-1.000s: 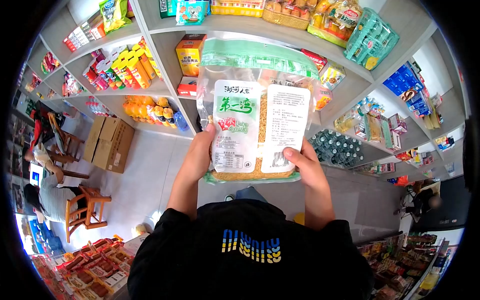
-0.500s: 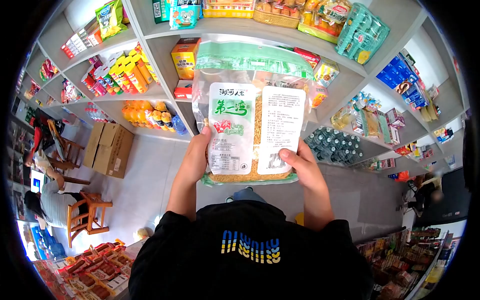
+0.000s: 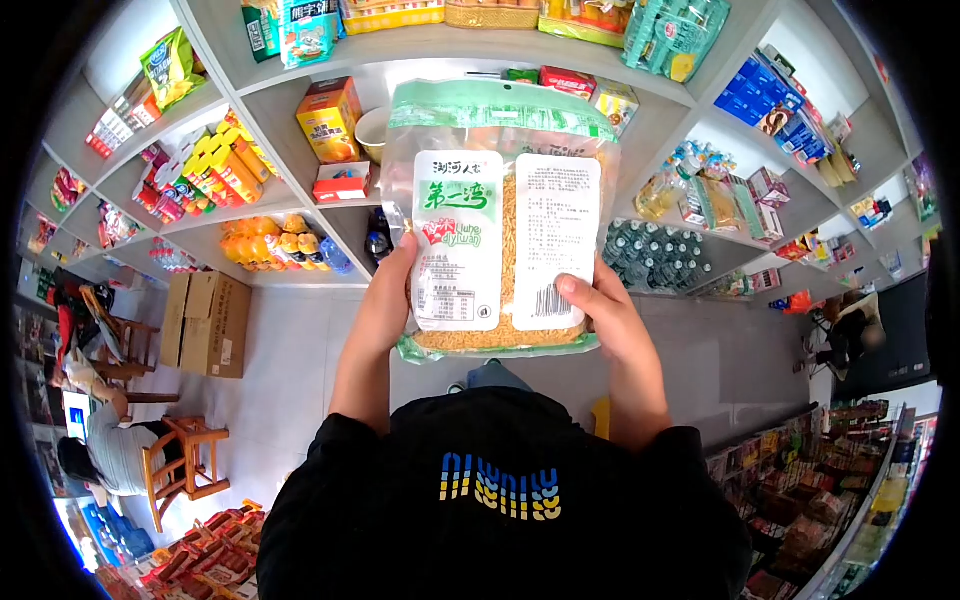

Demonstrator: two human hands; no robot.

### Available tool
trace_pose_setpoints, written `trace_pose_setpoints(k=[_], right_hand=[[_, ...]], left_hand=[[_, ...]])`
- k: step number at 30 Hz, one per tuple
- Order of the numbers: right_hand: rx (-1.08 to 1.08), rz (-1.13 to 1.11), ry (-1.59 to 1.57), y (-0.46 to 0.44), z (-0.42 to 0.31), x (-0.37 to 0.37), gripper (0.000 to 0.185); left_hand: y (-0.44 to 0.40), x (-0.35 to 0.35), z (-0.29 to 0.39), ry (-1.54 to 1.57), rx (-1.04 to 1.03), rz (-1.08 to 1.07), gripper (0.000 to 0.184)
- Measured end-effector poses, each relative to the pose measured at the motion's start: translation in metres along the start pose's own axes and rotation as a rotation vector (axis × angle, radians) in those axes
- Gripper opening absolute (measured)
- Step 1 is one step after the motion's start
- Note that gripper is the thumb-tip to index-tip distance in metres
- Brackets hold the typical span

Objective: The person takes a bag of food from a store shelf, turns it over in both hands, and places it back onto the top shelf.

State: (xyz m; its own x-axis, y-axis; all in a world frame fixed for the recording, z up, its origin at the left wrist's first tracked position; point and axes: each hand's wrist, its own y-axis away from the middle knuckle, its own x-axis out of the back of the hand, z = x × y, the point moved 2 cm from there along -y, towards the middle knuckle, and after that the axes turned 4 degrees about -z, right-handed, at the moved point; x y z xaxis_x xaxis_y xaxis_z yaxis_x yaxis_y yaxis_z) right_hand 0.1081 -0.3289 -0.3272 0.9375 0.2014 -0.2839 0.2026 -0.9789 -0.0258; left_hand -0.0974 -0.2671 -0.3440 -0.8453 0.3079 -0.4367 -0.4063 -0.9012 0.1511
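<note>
So, from the head view, I'm holding up a clear, green-edged bag (image 3: 509, 230) of grainy stuff in front of the shelves (image 3: 500, 45), its white labels (image 3: 458, 260) facing me. The fingers of my left hand (image 3: 388, 290) are gripping one side, while those of my right hand (image 3: 622, 325) are clasping the other near the barcode (image 3: 553, 302). Guessing I'm at the holding-and-looking step; any move from here is probably calling for support on both sides, since the filling's sitting low.
</note>
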Motion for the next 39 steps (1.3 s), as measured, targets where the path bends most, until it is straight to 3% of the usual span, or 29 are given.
trace_pose_setpoints(k=[13, 17, 23, 29, 33, 36, 39], right_hand=[[-0.206, 0.145, -0.137, 0.007, 0.011, 0.008, 0.055], [-0.242, 0.106, -0.19, 0.004, 0.017, 0.01, 0.054], [-0.221, 0.092, -0.222, -0.002, 0.02, 0.006, 0.054], [-0.065, -0.149, -0.017, -0.003, 0.007, -0.003, 0.068], [-0.04, -0.178, 0.035, -0.002, 0.008, 0.001, 0.07], [-0.019, -0.155, -0.028, -0.002, 0.014, 0.006, 0.076], [0.091, -0.182, -0.338, -0.006, 0.032, 0.012, 0.088]], left_hand=[[0.002, 0.0, -0.005, 0.04, 0.045, -0.066, 0.045], [0.004, 0.01, -0.006, -0.135, 0.036, -0.2, 0.044], [0.017, 0.005, 0.007, -0.155, 0.018, -0.19, 0.044], [0.026, 0.01, 0.013, -0.188, -0.074, -0.18, 0.043], [0.03, 0.01, 0.015, -0.172, -0.165, -0.16, 0.043], [0.032, 0.011, 0.017, -0.142, -0.201, -0.15, 0.045], [0.031, 0.014, 0.02, -0.077, -0.306, -0.127, 0.045]])
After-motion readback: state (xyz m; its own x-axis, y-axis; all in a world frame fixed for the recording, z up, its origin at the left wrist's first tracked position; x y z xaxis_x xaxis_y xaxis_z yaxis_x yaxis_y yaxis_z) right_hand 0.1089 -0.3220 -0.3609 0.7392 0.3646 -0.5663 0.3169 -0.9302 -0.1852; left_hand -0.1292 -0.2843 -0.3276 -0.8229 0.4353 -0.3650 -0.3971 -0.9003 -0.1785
